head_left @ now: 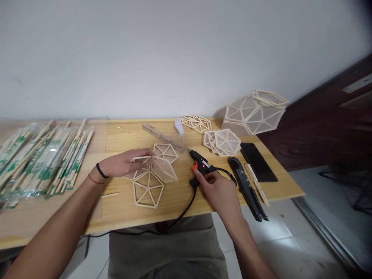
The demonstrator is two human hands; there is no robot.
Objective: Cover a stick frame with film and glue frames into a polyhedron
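Observation:
My left hand pinches the upper edge of a folded piece made of pentagon panels, wooden sticks backed with pale sheet. One panel stands tilted up. Flat on the table just in front lies an open stick pentagon, its corner close to the held piece. Behind is another pentagon. My right hand has its thumb and fingers closed at the handle of a black glue gun with an orange trigger. Its red light is on, and the nozzle points away to the left, near a clear ruler.
Wrapped chopsticks cover the table's left side. A larger panel structure, stacked pentagons and stick frames stand at the back right. A black cutter, loose sticks and a phone lie right. The glue gun's cable hangs over the front edge.

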